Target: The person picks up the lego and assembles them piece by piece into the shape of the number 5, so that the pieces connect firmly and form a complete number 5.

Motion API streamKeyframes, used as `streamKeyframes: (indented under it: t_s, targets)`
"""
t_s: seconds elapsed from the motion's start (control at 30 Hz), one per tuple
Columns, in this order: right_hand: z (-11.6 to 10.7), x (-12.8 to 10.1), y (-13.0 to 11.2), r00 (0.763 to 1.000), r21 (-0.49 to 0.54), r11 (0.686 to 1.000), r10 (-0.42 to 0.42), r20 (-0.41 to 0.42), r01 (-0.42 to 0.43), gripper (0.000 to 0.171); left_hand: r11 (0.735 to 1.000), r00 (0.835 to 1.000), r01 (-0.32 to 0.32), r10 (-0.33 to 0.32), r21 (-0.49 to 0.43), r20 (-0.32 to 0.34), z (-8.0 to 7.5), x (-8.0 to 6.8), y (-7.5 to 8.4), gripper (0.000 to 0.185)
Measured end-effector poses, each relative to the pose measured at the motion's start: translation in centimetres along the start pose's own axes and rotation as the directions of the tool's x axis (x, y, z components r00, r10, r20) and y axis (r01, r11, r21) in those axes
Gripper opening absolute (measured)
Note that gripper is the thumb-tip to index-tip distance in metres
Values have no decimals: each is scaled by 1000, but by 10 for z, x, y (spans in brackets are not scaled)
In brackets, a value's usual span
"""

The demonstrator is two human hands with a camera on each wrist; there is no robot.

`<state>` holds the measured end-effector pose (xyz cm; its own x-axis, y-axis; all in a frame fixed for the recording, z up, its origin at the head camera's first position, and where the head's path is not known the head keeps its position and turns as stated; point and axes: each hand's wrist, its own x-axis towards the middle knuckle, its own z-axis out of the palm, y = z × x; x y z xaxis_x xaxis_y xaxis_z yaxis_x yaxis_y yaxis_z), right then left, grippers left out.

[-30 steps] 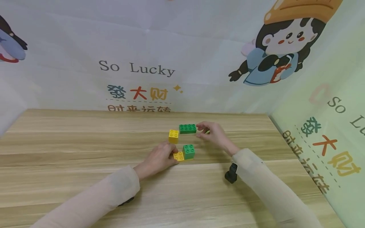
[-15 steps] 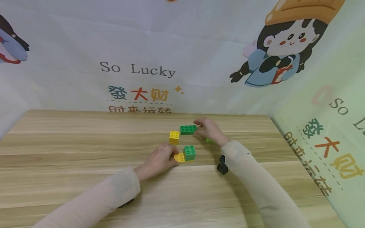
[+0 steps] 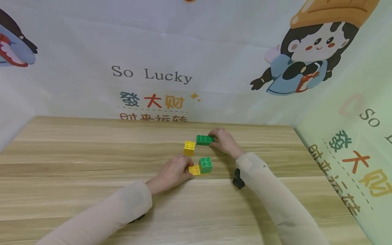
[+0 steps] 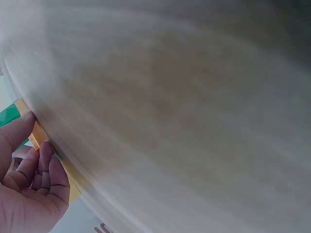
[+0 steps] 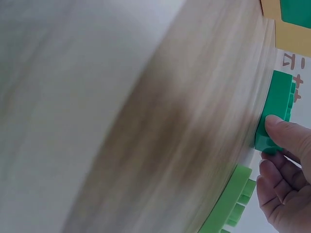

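Observation:
My left hand (image 3: 171,173) pinches the left end of a flat yellow toy building brick (image 3: 194,170), its thumb on the near side. A square green brick (image 3: 205,165) sits on that brick's right end. Farther back, my right hand (image 3: 226,142) grips the right end of a dark green brick (image 3: 203,140) with two rows of studs. The right wrist view shows the thumb on this brick's long side. Just behind the left fingers stands a square yellow brick (image 3: 189,148). A light green brick (image 5: 228,201) lies beneath the right hand, hidden in the head view.
The wooden tabletop (image 3: 92,153) holds all the bricks near its middle. A printed cloth (image 3: 214,68) rises along the back edge and right side. A black wrist device (image 3: 238,179) hangs under the right sleeve.
My right hand has come left from beside the dark green brick and its fingers have closed on the brick's right end. The left hand keeps its hold on the yellow brick.

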<state>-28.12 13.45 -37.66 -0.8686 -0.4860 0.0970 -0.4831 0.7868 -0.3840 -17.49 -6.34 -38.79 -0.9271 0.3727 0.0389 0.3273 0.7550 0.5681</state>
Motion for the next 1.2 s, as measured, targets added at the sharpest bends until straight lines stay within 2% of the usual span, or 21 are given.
streamKeyframes:
  t_s: [0.2, 0.4, 0.53, 0.63, 0.77, 0.97, 1.2]
  targets:
    - [-1, -6, -2, 1000, 41, 999, -5, -28, 6, 31, 1000, 1000, -6, 6, -10, -18, 0, -2, -3, 30]
    - [-5, -22, -7, 997, 158, 987, -10, -75, 22, 33, 1000, 1000, 6, -6, -18, -23, 2, -2, -4, 31]
    - [-7, -33, -12, 997, 282, 959, 3, -82, 21, 33, 1000, 1000, 9, -9, -21, -27, 2, -2, -3, 31]
    - [-8, -43, -18, 998, 400, 916, 20, -57, 5, 33, 1000, 999, 3, -4, -26, -32, 1, -2, -2, 30]
    - [-8, -54, -23, 999, 494, 869, 24, -34, -4, 33, 1000, 999, 5, -6, -29, -32, 2, -2, -2, 30]
    - [-7, -67, -24, 998, 541, 841, 34, -57, 2, 33, 1000, 999, 3, -4, -29, -41, 3, -2, -2, 28]
    - [-6, -71, -23, 998, 557, 830, 23, -64, 16, 33, 1000, 999, 14, -15, -17, -41, 3, -1, -2, 29]
